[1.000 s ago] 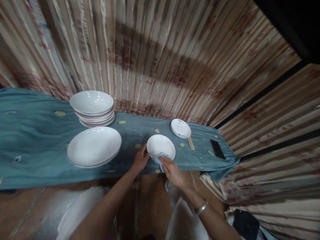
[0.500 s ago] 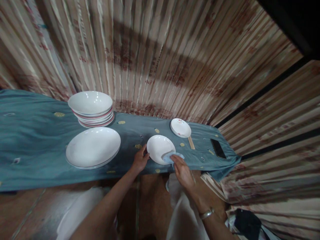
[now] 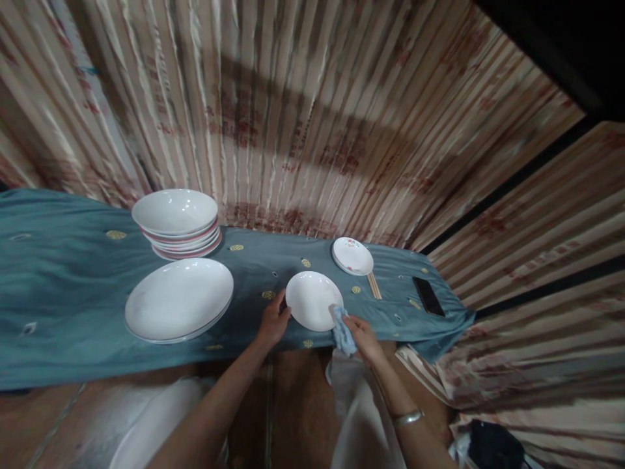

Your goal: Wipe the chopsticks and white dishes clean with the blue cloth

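Striped curtains [image 3: 273, 98] hang behind a long table with a teal cloth [image 3: 68, 312] in the head view. At lower centre sits a white plate [image 3: 312, 299]; the left hand [image 3: 274, 322], partly curled, touches its left rim, its grip unclear. The right hand [image 3: 364, 335] pinches a blue rag [image 3: 344, 332] at the lower-right rim. Wiping seems under way; whether the stacked bowls [image 3: 176, 213] at left or flowered dishes [image 3: 352, 257] right of centre are done cannot be told.

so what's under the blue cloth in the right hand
The blue cloth, pinched by the right hand, laps the near right rim of the white plate. The stretch of rim beneath is covered, so marks there can't be seen.
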`<action>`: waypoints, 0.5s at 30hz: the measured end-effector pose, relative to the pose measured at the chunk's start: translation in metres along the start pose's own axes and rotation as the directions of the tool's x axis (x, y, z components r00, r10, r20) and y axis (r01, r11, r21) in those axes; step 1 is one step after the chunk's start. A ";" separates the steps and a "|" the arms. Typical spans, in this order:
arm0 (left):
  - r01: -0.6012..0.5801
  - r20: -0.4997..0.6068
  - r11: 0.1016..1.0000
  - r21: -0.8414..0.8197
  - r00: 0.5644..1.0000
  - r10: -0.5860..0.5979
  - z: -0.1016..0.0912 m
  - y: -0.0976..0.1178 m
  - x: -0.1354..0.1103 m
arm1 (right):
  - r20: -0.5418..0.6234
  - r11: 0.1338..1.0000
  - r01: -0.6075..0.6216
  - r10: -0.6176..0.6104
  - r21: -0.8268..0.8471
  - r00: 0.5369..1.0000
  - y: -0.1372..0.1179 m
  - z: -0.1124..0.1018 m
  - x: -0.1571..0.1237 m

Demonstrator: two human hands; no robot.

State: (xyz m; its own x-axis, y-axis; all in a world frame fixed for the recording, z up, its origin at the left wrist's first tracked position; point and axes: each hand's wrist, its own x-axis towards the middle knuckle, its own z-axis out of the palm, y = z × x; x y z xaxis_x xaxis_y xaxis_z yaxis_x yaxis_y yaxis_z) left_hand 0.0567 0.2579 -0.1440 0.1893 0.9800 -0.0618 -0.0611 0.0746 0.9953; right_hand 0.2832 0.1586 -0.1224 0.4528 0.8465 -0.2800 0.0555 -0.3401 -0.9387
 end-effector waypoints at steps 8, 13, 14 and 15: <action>0.082 -0.008 0.985 -0.154 0.996 -0.084 0.010 0.003 0.005 | 0.030 0.975 -0.159 0.156 0.157 0.987 0.001 0.015 0.005; 0.076 0.002 0.954 -0.290 0.997 -0.079 0.024 0.004 0.006 | 0.008 0.976 -0.131 0.131 0.177 0.991 0.000 0.007 0.004; 0.071 0.006 0.949 -0.306 0.997 -0.072 0.028 0.005 0.005 | 0.006 0.976 -0.126 0.127 0.177 0.992 0.000 0.003 0.003; 0.064 0.012 0.946 -0.317 0.998 -0.063 0.032 0.005 0.005 | -0.001 0.977 -0.115 0.117 0.179 0.993 0.000 -0.001 0.003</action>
State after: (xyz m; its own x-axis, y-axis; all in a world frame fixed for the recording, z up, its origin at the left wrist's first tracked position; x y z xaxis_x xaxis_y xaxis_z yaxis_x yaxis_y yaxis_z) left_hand 0.0886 0.2568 -0.1371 0.2047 0.9710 -0.1237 -0.3565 0.1917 0.9144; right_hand 0.2855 0.1609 -0.1227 0.4575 0.8002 -0.3877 -0.1570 -0.3565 -0.9210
